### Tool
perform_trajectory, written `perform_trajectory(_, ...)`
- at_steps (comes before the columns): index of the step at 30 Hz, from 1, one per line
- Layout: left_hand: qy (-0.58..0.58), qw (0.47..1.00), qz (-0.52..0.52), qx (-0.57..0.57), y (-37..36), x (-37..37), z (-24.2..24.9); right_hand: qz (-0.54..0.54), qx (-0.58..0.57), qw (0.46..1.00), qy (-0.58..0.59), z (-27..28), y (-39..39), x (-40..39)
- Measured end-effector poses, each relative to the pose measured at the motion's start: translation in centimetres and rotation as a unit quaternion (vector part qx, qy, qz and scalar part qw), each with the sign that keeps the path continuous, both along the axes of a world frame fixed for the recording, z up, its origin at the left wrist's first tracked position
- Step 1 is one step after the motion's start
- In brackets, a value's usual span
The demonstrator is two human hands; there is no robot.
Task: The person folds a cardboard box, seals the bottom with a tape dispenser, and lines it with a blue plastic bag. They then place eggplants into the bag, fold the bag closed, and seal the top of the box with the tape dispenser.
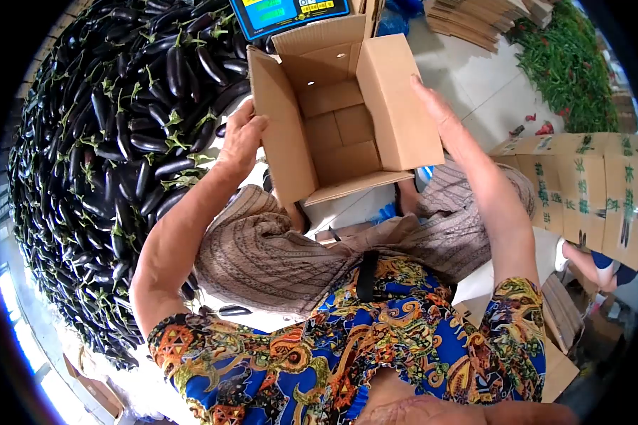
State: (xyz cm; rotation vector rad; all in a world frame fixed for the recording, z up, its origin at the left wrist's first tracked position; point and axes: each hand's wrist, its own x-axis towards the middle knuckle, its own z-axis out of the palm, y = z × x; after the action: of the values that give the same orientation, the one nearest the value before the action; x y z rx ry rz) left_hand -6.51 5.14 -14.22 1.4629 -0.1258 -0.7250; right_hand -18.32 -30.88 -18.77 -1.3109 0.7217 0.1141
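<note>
An open cardboard box [340,127] stands in front of me, between my knees, its flaps raised and its inside bare. My left hand [244,136] is at the outer side of the left flap, with the fingers bent against it. On the opposite side, my right hand [432,103] holds the outer edge of the right flap; part of its fingers is hidden behind the cardboard. A blue scale with a display [290,13] sits just beyond the box.
A large heap of eggplants [131,120] fills the left side. Green peppers [563,64] lie at the far right, near flattened cardboard [471,21]. Printed cartons [581,188] stand to my right, with another person's leg [585,265] beside them.
</note>
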Motion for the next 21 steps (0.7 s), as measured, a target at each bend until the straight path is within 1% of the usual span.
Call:
perform_trajectory(1, 0.000, 1.000, 0.004, -0.007, 0.9, -0.2, 0.5, -0.005, 0.004, 1.000, 0.005, -1.2, 0.3, 0.1)
perform_trajectory(2, 0.000, 1.000, 0.008, -0.011, 1.7, -0.4, 0.7, 0.006, -0.065, 0.998, -0.016, -2.5, 0.8, 0.3)
perform_trajectory(4, -0.062, 0.996, 0.064, 0.019, 2.0, -0.5, -2.0, 0.024, -0.201, 0.978, -0.059, -4.4, 2.5, 0.9)
perform_trajectory(5, -0.094, 0.991, 0.092, 0.029, 1.9, -0.3, -3.5, -0.002, -0.321, 0.945, -0.063, -5.0, 3.3, 1.2)
perform_trajectory(6, -0.102, 0.990, 0.089, 0.042, 1.1, -0.5, -3.4, -0.002, -0.462, 0.881, -0.099, -5.0, 2.7, 1.0)
perform_trajectory(7, -0.106, 0.989, 0.086, 0.059, 0.1, -0.9, -3.1, 0.002, -0.588, 0.798, -0.129, -5.0, 2.1, 0.6)
perform_trajectory(8, -0.112, 0.987, 0.085, 0.076, -0.4, -1.2, -3.1, 0.009, -0.700, 0.696, -0.160, -5.0, 1.4, 0.3)
perform_trajectory(9, -0.102, 0.988, 0.090, 0.078, -0.7, -1.2, -5.0, 0.063, -0.720, 0.671, -0.165, -4.2, 0.8, -0.4)
perform_trajectory(10, -0.066, 0.987, 0.095, 0.113, -0.7, -0.8, -5.8, 0.079, -0.704, 0.685, -0.170, -4.0, 0.7, -0.1)
perform_trajectory(11, 0.018, 0.994, 0.101, 0.038, -0.7, -1.1, -6.6, 0.092, -0.687, 0.700, -0.171, -3.8, 0.7, 0.0)
perform_trajectory(12, 0.104, 0.988, 0.106, -0.034, -0.7, -1.5, -6.6, 0.105, -0.667, 0.717, -0.172, -3.8, 1.0, 0.3)
perform_trajectory(13, 0.123, 0.989, 0.079, 0.016, -0.1, -1.2, -8.9, 0.120, -0.604, 0.783, -0.092, -2.3, 1.9, 1.2)
perform_trajectory(14, 0.133, 0.989, 0.063, 0.006, 0.2, -1.6, -11.4, 0.160, -0.556, 0.815, -0.027, -0.8, 2.5, 2.1)
perform_trajectory(15, 0.118, 0.991, 0.066, 0.018, -0.3, -2.0, -12.7, 0.198, -0.503, 0.840, 0.041, 1.2, 3.1, 2.9)
perform_trajectory(16, 0.099, 0.992, 0.070, 0.026, -1.5, -2.3, -12.7, 0.231, -0.450, 0.856, 0.106, 2.2, 3.5, 3.5)
perform_trajectory(17, 0.170, 0.982, 0.075, -0.037, -2.8, -3.2, -12.4, 0.229, -0.439, 0.861, 0.111, 1.2, 3.6, 4.1)
perform_trajectory(18, 0.144, 0.985, 0.091, -0.016, -3.5, -3.2, -16.4, 0.207, -0.469, 0.858, 0.039, -1.4, 4.0, 4.4)
perform_trajectory(19, 0.011, 0.994, 0.058, 0.091, -4.9, -3.6, -15.9, 0.212, -0.498, 0.838, 0.068, -1.1, 5.1, 4.9)
perform_trajectory(20, -0.075, 0.988, 0.032, 0.134, -5.3, -4.2, -15.0, 0.214, -0.523, 0.818, 0.102, -0.7, 6.3, 4.5)
perform_trajectory(21, -0.161, 0.970, 0.013, 0.180, -6.0, -4.7, -13.1, 0.210, -0.532, 0.811, 0.125, -0.3, 6.8, 4.2)
